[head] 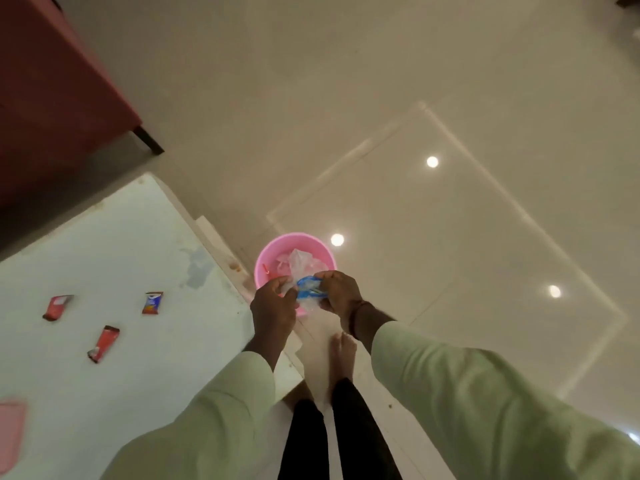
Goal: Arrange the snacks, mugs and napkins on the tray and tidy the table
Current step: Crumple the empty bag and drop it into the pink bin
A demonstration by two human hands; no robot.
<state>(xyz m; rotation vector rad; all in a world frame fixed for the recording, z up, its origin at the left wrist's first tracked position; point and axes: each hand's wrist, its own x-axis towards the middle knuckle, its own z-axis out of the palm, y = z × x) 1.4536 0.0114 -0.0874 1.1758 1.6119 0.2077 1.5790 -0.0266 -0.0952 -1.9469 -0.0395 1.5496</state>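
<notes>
Blue-and-clear plastic wrapper (309, 289) sat pinched between my left grip (273, 304) and right grip (341, 292), over the pink bin (277, 245) on the floor; three snack packets (152, 302) lay on the white worktop (121, 237).

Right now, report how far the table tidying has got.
Done: clear plastic rubbish already lies in the pink bin. In hand: left hand and right hand hold a blue wrapper over it. Left: three snack packets on the white table; no tray, mugs or napkins visible.
</notes>
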